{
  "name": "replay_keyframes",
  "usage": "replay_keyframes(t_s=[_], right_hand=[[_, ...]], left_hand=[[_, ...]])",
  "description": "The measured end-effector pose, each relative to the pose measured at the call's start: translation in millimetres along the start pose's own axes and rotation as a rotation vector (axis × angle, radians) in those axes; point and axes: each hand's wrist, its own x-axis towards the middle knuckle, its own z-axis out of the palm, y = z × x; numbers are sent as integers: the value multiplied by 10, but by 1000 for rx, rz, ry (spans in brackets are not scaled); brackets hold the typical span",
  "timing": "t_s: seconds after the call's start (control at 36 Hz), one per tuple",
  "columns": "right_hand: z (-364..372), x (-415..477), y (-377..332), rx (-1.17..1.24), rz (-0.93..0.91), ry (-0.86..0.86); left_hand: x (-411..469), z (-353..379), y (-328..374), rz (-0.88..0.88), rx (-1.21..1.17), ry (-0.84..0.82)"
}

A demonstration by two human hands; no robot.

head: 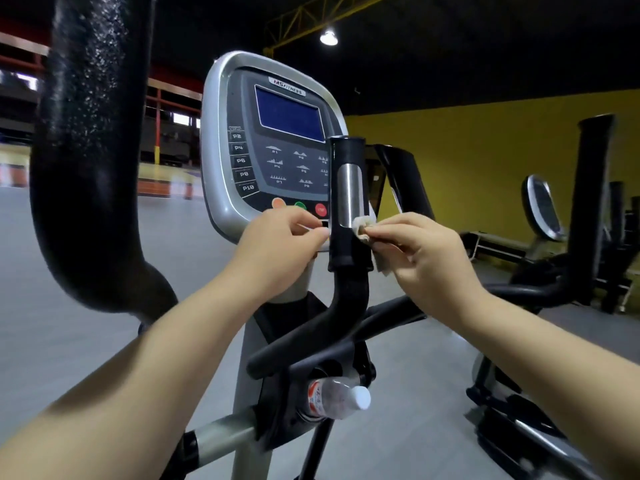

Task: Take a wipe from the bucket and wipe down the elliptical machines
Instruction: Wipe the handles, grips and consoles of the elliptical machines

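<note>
An elliptical machine fills the view, with its silver console (221, 140) and blue screen straight ahead. In front of the console stands a black upright grip (343, 244) with a metal sensor plate (349, 192). My right hand (419, 258) pinches a small off-white wipe (363, 228) against the right side of that grip, just below the metal plate. My left hand (277, 251) is on the grip's left side, fingers curled with their tips at its edge. No bucket is in view.
A thick black moving handle (86, 161) rises at the left, close to the camera. A water bottle (337, 400) lies in the holder below the console. More ellipticals (585, 216) stand to the right before a yellow wall. Grey floor lies all around.
</note>
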Motion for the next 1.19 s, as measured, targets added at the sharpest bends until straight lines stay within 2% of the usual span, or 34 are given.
replay_keyframes(t_s=[0.11,0.22,0.44,0.58,0.72,0.81,0.94,1.03,1.14,1.19], right_hand=[[82,-38,-176,228,392,-10],[203,16,-160,220,577,-68],[292,403,17,753,963,-122],[314,711,124,990,965,-65],[343,1052,192,957,932,-36],[334,1226,203,900,833,-47],[336,1306,215,1039,804,-89],[387,1217,236,1097,834,-131],[433,1037,282,1154,868,-271],[433,984,321,1108,892,-327]], left_hand=[[114,36,150,28,9,35],[195,93,236,69,98,42],[326,131,338,144,211,46],[431,114,355,157,264,86],[515,126,347,169,259,114],[530,167,332,185,242,112],[559,204,272,189,205,129],[591,196,220,145,167,127],[609,191,212,36,85,117],[631,204,213,-59,-38,64]])
